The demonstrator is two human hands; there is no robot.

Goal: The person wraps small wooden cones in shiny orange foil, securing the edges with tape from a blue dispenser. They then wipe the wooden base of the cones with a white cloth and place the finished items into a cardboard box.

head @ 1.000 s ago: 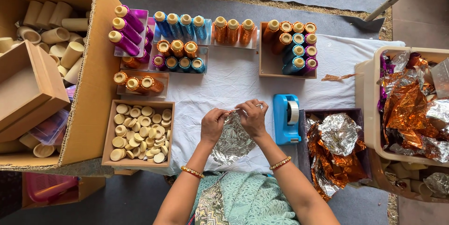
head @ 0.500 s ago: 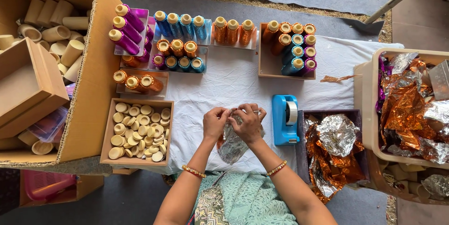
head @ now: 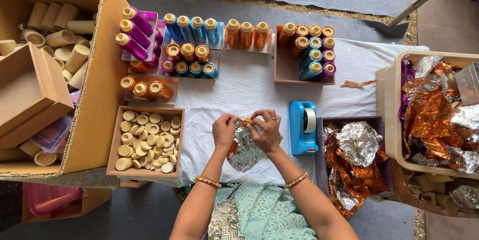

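Observation:
My left hand [head: 224, 131] and my right hand [head: 266, 130] meet over the white cloth [head: 249, 88] and together pinch a crumpled piece of foil [head: 244, 151], silver on one side and orange on the other. The foil bunches up between my fingers, with an orange tip showing at the top. Whatever may be inside the foil is hidden. A blue tape dispenser [head: 303, 126] stands just right of my right hand. A wooden tray of small round tan caps [head: 146, 140] sits just left of my left hand.
Trays of metallic thread spools [head: 192, 45], purple, blue and orange, line the far side of the cloth. A big cardboard box of bare tan cones [head: 55, 33] stands at left. At right sit a dark box of foil [head: 357, 157] and a beige bin of foil scraps [head: 439, 115].
The foil was spread wider under my hands a second ago. Now it is gathered tighter, and both hands have lifted slightly with its top pinched between them.

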